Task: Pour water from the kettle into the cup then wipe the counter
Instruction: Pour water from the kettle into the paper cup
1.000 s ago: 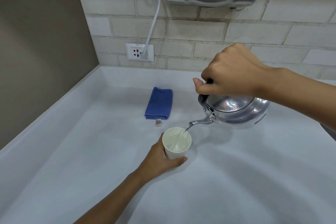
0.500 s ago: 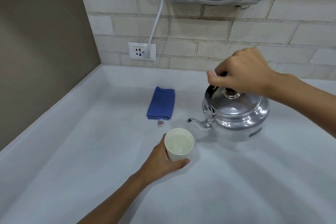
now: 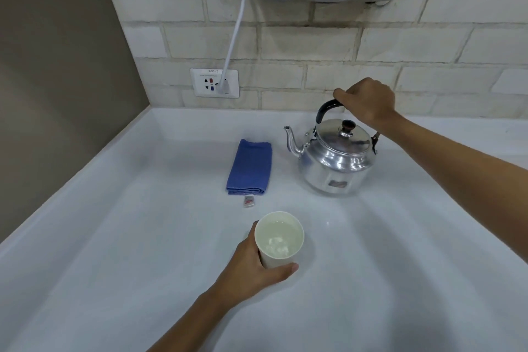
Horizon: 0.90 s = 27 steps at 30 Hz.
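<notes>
Kettle (image 3: 337, 157) is back upright; my right hand (image 3: 368, 101) grips its handle, left hand (image 3: 257, 263) clasps the light, crushable paper cup (image 3: 279, 238).

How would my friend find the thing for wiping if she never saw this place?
Start at the white brick wall and find the socket with a white cord plugged in. Below it, on the white counter, a folded cloth lies flat to the left of the shiny metal kettle. It is the only blue, soft thing there, with a small tag at its near end.
</notes>
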Tool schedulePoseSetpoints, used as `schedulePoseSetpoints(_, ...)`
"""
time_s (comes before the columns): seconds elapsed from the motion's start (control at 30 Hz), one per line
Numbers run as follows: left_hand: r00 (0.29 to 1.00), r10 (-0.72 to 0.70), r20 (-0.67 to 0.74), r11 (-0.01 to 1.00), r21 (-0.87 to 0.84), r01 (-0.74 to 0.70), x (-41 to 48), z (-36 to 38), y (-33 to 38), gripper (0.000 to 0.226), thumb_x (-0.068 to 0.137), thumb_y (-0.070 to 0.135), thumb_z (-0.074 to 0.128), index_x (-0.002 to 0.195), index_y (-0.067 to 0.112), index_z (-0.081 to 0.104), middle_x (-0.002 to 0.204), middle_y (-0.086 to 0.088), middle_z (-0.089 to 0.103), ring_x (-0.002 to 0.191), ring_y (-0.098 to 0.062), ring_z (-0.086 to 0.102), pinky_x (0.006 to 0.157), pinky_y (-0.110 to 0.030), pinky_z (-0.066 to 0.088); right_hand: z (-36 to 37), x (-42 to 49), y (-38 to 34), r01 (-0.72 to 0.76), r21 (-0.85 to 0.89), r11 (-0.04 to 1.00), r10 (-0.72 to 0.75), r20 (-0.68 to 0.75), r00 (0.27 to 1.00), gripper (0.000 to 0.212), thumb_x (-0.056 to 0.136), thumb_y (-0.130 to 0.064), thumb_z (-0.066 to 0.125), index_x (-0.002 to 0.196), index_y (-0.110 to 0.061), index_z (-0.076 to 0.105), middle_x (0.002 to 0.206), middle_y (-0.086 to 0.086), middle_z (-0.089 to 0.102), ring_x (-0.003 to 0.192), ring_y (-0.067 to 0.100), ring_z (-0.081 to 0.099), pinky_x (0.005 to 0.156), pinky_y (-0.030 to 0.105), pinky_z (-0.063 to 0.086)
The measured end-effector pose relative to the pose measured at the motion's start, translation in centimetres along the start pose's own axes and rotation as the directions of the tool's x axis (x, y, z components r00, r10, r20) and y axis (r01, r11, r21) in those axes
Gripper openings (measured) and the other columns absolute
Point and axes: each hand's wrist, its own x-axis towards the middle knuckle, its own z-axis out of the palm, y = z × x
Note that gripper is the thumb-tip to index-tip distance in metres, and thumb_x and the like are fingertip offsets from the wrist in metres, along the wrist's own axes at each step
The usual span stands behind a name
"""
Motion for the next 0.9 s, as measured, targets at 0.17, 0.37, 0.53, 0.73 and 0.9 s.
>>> schedulePoseSetpoints(0.17, 1.000, -0.012, 0.006, 1.000, -0.009, 0.012, 0.1, 0.0, -0.1, 0.068, 0.054, 0.058, 0.081, 0.111, 0.056, 0.044, 0.110, 0.033, 0.057, 0.107, 0.006, 0.054, 0.080, -0.004, 0.044, 2.1, 1.2, 0.7, -0.042, -0.022, 0.999, 0.042, -0.005, 0.999, 0.051, 0.080, -0.034, 0.050, 0.038, -0.015, 0.027, 0.038, 0.003, 0.027, 0.038, 0.019, 0.027, 0.045, 0.025, 0.023)
schedulePoseSetpoints(0.37, 1.000, -0.025, 0.011, 0.999, -0.032, 0.025, 0.1, 0.1, -0.1, 0.071, 0.052, 0.061, 0.081, 0.112, 0.056, 0.044, 0.110, 0.033, 0.056, 0.108, 0.005, 0.053, 0.079, -0.005, 0.045, 3.4, 2.2, 0.8, -0.047, -0.064, 0.997, 0.047, 0.008, 0.999, 0.052, 0.080, -0.033, 0.051, 0.038, -0.016, 0.027, 0.038, 0.001, 0.025, 0.038, 0.019, 0.025, 0.045, 0.025, 0.021)
schedulePoseSetpoints(0.53, 0.999, -0.032, 0.016, 0.999, -0.022, 0.033, 0.2, 0.0, -0.3, 0.072, 0.052, 0.060, 0.081, 0.113, 0.054, 0.044, 0.111, 0.032, 0.056, 0.109, 0.003, 0.054, 0.081, -0.008, 0.047, 4.3, 2.5, 0.8, -0.048, -0.090, 0.995, 0.049, 0.007, 0.999, 0.052, 0.080, -0.034, 0.050, 0.038, -0.016, 0.026, 0.038, 0.000, 0.024, 0.038, 0.019, 0.025, 0.045, 0.025, 0.021)
schedulePoseSetpoints(0.73, 1.000, -0.020, 0.013, 1.000, -0.002, 0.020, 0.2, 0.0, -0.2, 0.069, 0.055, 0.054, 0.082, 0.112, 0.055, 0.043, 0.111, 0.032, 0.056, 0.109, 0.005, 0.053, 0.084, -0.010, 0.047, 4.6, 2.2, 0.7, -0.027, -0.112, 0.993, 0.024, -0.028, 0.999, 0.053, 0.084, -0.035, 0.047, 0.038, -0.015, 0.028, 0.037, 0.001, 0.026, 0.039, 0.022, 0.029, 0.044, 0.024, 0.020)
schedulePoseSetpoints(0.9, 1.000, 0.009, 0.025, 1.000, 0.001, -0.009, 0.0, -0.2, 0.3, 0.068, 0.058, 0.050, 0.082, 0.113, 0.053, 0.043, 0.111, 0.032, 0.056, 0.109, 0.006, 0.052, 0.083, -0.002, 0.041, 5.2, -1.8, -0.2, 0.139, -0.143, 0.980, -0.172, -0.252, 0.952, 0.028, 0.091, -0.027, 0.046, 0.095, -0.003, 0.060, 0.099, 0.018, 0.061, 0.100, 0.035, 0.050, 0.083, 0.041, 0.036)
